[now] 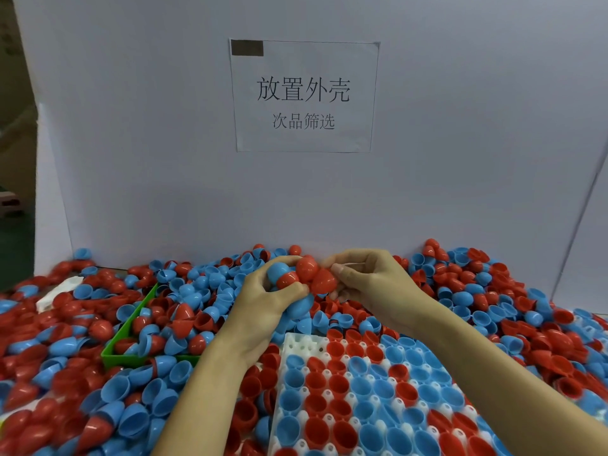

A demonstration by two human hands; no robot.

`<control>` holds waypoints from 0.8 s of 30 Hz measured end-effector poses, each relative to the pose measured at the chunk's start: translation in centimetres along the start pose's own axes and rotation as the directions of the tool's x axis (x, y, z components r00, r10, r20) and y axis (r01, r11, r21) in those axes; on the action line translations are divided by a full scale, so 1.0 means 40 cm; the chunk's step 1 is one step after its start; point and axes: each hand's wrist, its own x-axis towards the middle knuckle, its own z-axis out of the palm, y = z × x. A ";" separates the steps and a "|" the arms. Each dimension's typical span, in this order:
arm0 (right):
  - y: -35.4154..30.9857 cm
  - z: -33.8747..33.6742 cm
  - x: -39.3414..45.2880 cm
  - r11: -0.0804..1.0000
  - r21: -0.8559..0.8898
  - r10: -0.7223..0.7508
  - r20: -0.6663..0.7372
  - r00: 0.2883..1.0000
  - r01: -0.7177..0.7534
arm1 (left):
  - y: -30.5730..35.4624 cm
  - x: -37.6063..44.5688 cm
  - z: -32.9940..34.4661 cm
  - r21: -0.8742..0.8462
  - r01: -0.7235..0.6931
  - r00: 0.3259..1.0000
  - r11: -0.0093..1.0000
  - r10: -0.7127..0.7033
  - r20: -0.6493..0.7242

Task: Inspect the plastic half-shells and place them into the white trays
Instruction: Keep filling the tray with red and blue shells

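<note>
My left hand grips a nested stack of half-shells, blue and red, with a blue shell under its fingers. My right hand pinches a red half-shell at the end of that stack, above the pile. Below my hands lies a white tray whose cups hold red and blue half-shells, open side up. A few cups at its far left corner are bare.
Loose red and blue half-shells cover the whole table. A green bin at the left holds several shells. A white part lies at the far left. A white board with a paper sign stands behind.
</note>
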 end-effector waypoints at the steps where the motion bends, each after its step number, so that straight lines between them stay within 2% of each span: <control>1: 0.001 0.000 0.000 1.000 -0.022 0.009 -0.006 1.000 -0.009 | 0.000 0.000 -0.001 0.002 -0.003 1.000 1.000 0.003 0.005; 9: -0.007 -0.008 -0.006 0.974 -0.226 0.021 0.026 0.999 -0.015 | 0.003 0.001 -0.001 0.015 0.018 0.994 1.000 -0.020 0.105; 12: -0.004 -0.002 -0.011 0.970 -0.241 0.018 0.026 0.999 -0.011 | 0.002 0.002 0.003 0.083 0.053 0.985 0.995 -0.066 0.161; 15: 0.006 -0.003 -0.014 0.977 -0.212 0.020 0.024 1.000 -0.015 | -0.008 0.004 0.004 0.120 0.070 0.985 0.990 -0.088 0.152; 18: 0.014 -0.016 -0.002 0.970 -0.236 0.035 -0.083 0.996 -0.054 | -0.009 0.008 -0.007 0.126 0.076 0.996 0.989 -0.082 0.042; 21: 0.025 -0.031 0.018 0.890 -0.442 0.032 -0.188 0.982 -0.113 | -0.013 0.021 -0.021 0.140 0.056 0.989 0.989 -0.036 -0.144; 24: 0.040 -0.025 0.036 0.772 -0.627 0.050 -0.109 0.993 -0.108 | -0.018 0.029 -0.031 0.166 0.026 0.966 0.986 0.018 -0.256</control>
